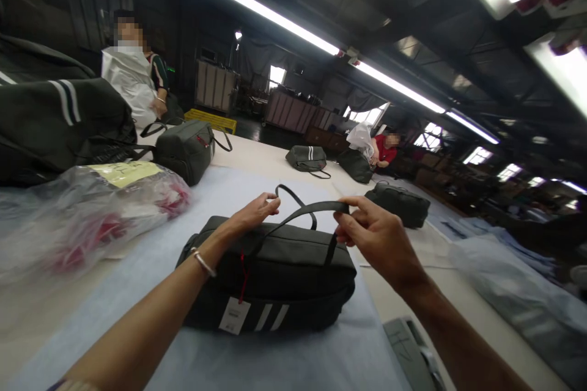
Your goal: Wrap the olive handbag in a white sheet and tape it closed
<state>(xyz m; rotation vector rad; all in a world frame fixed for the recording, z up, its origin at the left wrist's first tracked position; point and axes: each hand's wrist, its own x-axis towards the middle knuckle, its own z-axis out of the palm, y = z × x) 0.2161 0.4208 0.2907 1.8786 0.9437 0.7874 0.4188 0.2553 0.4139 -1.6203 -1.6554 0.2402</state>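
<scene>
At table [55,311] centre, six o'clock: black duffel bag [270,278], tag dangling. Left hand [251,214] pinching rear strap [293,198]; right hand [373,235] gripping front strap [302,212]. Probably gathering handles; next, bringing both together evenly.

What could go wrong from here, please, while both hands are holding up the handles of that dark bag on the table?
1. The hang tag dangles on a red cord at the front of the bag; shifting the bag may crease it or trap it underneath.
2. The left hand and right hand grip only the handle straps, so lifting could tip the bag.
3. The plastic-wrapped bundle lies close by and might get nudged.
</scene>
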